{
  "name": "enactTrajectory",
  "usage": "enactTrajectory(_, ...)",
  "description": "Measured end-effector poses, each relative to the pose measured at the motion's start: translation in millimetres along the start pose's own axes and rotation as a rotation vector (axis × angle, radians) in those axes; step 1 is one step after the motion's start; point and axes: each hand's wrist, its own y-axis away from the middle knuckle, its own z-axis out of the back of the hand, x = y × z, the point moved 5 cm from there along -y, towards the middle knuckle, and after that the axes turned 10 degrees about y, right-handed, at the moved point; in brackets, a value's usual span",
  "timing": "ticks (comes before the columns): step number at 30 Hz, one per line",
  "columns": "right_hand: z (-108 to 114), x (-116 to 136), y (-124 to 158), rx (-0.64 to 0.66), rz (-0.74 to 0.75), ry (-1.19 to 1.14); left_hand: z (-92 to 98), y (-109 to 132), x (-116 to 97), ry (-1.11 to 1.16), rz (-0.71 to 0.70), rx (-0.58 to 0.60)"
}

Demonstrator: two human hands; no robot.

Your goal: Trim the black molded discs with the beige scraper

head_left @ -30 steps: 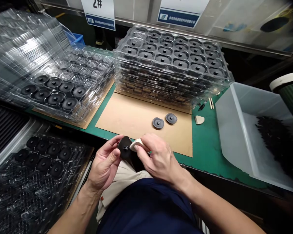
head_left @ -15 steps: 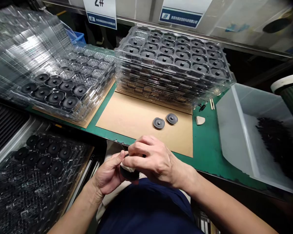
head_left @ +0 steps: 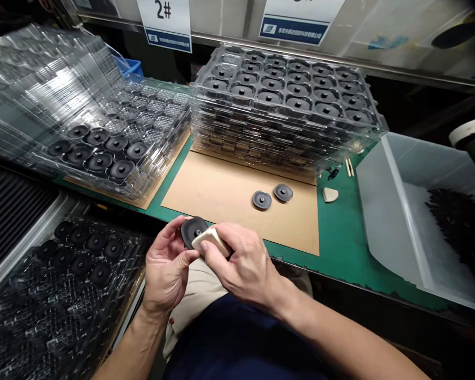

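Disc [head_left: 189,231] in curled left grip [head_left: 165,272] — right grip [head_left: 247,261] pinching pale block [head_left: 211,241].

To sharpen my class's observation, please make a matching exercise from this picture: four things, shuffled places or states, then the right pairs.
Things:
1. left hand
2. right hand
3. two loose discs
4. plastic tub

Places or states:
A. lying on brown cardboard
B. holding a cream block
C. right of the brown cardboard
D. holding a black disc

Pairs: 1-D, 2-B, 3-A, 4-C
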Motion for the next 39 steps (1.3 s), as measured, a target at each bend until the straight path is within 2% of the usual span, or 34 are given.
enactTrajectory(4, 6, -3, -2, -0.027, 0.080, 0.151, 2.7, 1, -8, 0.006, -0.007, -0.011)
enactTrajectory(7, 9, -9, -5, -0.041, 0.085, 0.251, 5.6, 3, -3, -0.003, 0.068, 0.018)
enactTrajectory(15, 11, -9, -5, 0.033, 0.182, 0.397, 12.9, 9, 7, 0.033, 0.262, 0.061)
enactTrajectory(22, 11, -6, -3, 0.099, 0.306, 0.277, 23.3, 17, 19, 0.081, 0.466, 0.123)
enactTrajectory(26, 11, -3, -5, 0.112, 0.408, 0.120, 11.5, 25, 28, 0.070, 0.559, 0.209)
enactTrajectory(28, 15, -9, -7, 0.053, 0.333, -0.018, 1.1, 26, 31, 0.046, 0.586, 0.196)
enactTrajectory(31, 25, -38, -2, -0.118, 0.024, -0.194, -8.3, 20, 34, -0.073, 0.626, 0.097)
enactTrajectory(33, 26, -57, 8, -0.154, -0.130, -0.235, -6.7, 14, 35, -0.194, 0.629, 0.018)
enactTrajectory(36, 12, -74, 27, 0.019, -0.217, -0.229, -0.6, 4, 36, -0.273, 0.584, -0.032)
enactTrajectory(39, -8, -79, 46, 0.231, -0.280, -0.238, 0.8, 1, 37, -0.221, 0.530, -0.024)
